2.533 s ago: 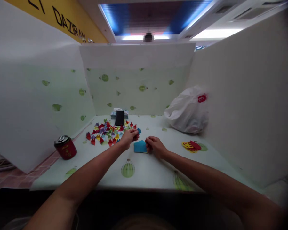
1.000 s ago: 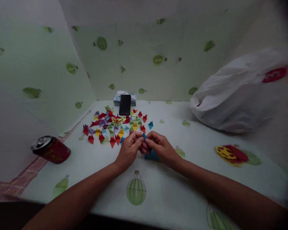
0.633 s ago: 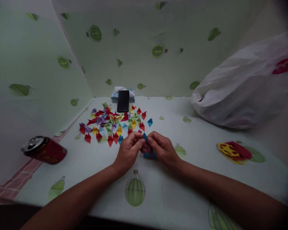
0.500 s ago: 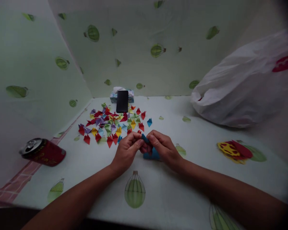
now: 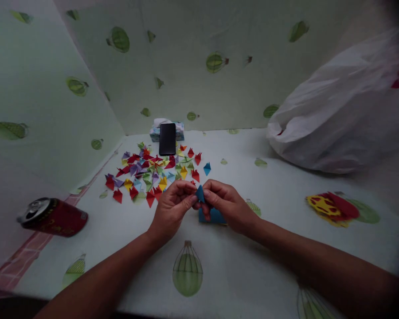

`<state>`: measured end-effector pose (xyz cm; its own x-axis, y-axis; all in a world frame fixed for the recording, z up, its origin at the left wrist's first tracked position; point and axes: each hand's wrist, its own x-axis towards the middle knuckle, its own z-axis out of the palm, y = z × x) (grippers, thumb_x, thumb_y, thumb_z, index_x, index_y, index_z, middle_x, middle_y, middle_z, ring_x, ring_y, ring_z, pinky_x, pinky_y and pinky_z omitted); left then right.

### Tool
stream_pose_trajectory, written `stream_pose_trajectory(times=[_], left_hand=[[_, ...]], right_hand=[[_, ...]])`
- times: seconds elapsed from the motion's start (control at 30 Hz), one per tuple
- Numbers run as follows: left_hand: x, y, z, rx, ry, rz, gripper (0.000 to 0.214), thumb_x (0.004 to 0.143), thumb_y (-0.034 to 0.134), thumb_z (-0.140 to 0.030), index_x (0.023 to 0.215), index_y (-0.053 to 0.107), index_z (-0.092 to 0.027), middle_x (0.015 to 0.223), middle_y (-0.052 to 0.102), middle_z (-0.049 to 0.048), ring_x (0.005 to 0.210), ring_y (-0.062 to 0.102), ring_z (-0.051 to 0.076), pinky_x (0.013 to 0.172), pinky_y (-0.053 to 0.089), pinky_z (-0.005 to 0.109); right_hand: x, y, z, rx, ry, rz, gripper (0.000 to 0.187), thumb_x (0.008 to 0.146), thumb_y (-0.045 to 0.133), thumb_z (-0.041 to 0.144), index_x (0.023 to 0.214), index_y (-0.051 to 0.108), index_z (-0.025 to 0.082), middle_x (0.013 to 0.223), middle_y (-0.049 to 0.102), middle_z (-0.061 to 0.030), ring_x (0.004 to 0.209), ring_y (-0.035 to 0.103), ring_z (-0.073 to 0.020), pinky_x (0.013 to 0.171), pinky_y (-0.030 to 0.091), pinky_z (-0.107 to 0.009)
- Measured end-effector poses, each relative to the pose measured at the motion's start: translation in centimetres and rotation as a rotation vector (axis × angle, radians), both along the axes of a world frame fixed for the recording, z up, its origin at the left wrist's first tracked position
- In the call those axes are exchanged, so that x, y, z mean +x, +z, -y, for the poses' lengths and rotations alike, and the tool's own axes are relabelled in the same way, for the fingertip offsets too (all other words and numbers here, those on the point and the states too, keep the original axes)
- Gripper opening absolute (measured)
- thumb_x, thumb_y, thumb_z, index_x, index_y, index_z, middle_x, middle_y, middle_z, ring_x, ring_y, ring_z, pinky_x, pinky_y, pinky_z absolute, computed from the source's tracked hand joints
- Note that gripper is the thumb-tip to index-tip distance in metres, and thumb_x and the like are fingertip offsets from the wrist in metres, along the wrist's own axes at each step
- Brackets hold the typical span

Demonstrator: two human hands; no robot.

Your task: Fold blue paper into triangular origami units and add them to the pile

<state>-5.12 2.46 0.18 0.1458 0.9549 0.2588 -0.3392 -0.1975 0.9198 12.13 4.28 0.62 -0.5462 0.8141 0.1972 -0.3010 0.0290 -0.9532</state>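
Note:
Between my fingertips is a small folded piece of blue paper, held up above the table. My left hand pinches its left side with thumb and fingers. From the other side, my right hand grips it the same way. Below the right hand a flat blue paper or pad lies on the table, partly covered by the fingers. Past my hands spreads a pile of small folded paper pieces in red, yellow, purple, green and blue. A single blue folded piece lies apart at its right.
A red drink can stands at the left. A dark phone leans on a tissue box behind the pile. At the right are a large white plastic bag and red and yellow cutouts.
The blue paper between my fingers has turned, and now shows a broader, upright pointed face. My hands stay close together; the view has shifted slightly.

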Motion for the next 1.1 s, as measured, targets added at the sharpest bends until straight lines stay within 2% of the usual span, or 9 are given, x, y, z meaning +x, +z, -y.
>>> stream_pose_trajectory(times=[0.2,0.4,0.47,0.57,0.67,0.83,0.97,1.1], left_hand=[[-0.3,0.0,0.0,-0.01,0.015,-0.065,0.009,0.085,0.079,-0.021,0.091,0.071,-0.019,0.077,0.068,-0.0014,0.07,0.066,0.009,0.07,0.055,0.019],[-0.6,-0.1,0.0,0.043,-0.018,-0.13,0.008,0.087,0.075,-0.025,0.09,0.072,-0.018,0.089,0.067,0.0021,0.077,0.066,0.012,0.075,0.055,0.023],[-0.7,-0.1,0.0,0.028,-0.027,-0.166,0.011,0.092,0.071,-0.029,0.092,0.072,-0.018,0.09,0.067,0.0032,0.079,0.065,0.013,0.076,0.054,0.025],[-0.8,-0.1,0.0,0.018,0.013,-0.212,0.019,0.094,0.068,-0.033,0.085,0.071,-0.017,0.088,0.066,0.0036,0.081,0.061,0.014,0.077,0.051,0.026],[-0.5,0.0,0.0,-0.019,0.065,-0.197,0.018,0.087,0.076,-0.032,0.082,0.069,-0.016,0.085,0.065,0.0027,0.08,0.059,0.013,0.074,0.049,0.024],[0.0,0.3,0.1,-0.091,0.097,-0.139,0.024,0.078,0.082,-0.025,0.094,0.065,-0.018,0.09,0.066,0.0014,0.082,0.063,0.013,0.076,0.053,0.024],[0.1,0.4,0.2,-0.074,0.142,-0.144,0.026,0.076,0.081,-0.02,0.096,0.064,-0.019,0.093,0.066,0.0012,0.085,0.064,0.012,0.079,0.054,0.023],[0.1,0.3,0.2,-0.08,0.128,-0.144,0.024,0.076,0.081,-0.02,0.094,0.065,-0.018,0.091,0.066,0.0011,0.082,0.064,0.012,0.076,0.055,0.023]], right_hand=[[0.0,0.2,0.1,0.043,-0.056,0.044,0.032,0.096,0.064,0.045,0.084,0.056,0.017,0.069,0.064,0.0018,0.054,0.055,-0.0069,0.057,0.047,-0.023],[0.1,0.3,-0.1,0.051,-0.11,0.093,0.031,0.095,0.064,0.045,0.084,0.056,0.017,0.068,0.063,0.0021,0.053,0.055,-0.0074,0.054,0.047,-0.023],[0.1,0.2,-0.1,0.057,-0.121,0.098,0.031,0.093,0.066,0.045,0.083,0.055,0.017,0.068,0.063,0.0019,0.053,0.055,-0.0075,0.054,0.047,-0.023],[0.0,0.0,-0.2,0.064,-0.136,0.122,0.03,0.092,0.067,0.044,0.084,0.055,0.017,0.069,0.063,0.0016,0.055,0.056,-0.008,0.055,0.049,-0.023],[0.0,-0.2,-0.2,0.069,-0.164,0.151,0.03,0.091,0.069,0.045,0.086,0.056,0.018,0.067,0.06,0.0024,0.057,0.057,-0.0093,0.057,0.05,-0.024],[-0.1,-0.4,-0.4,0.005,-0.176,0.133,0.031,0.088,0.072,0.046,0.087,0.057,0.018,0.068,0.062,0.0023,0.059,0.061,-0.0103,0.059,0.051,-0.025],[-0.1,-0.6,-0.4,-0.038,-0.164,0.119,0.029,0.088,0.072,0.043,0.09,0.059,0.018,0.069,0.062,0.0025,0.059,0.063,-0.0102,0.061,0.052,-0.025],[-0.1,-0.7,-0.3,-0.042,-0.158,0.113,0.027,0.088,0.072,0.041,0.091,0.058,0.018,0.07,0.062,0.0027,0.06,0.063,-0.0104,0.062,0.052,-0.026]])
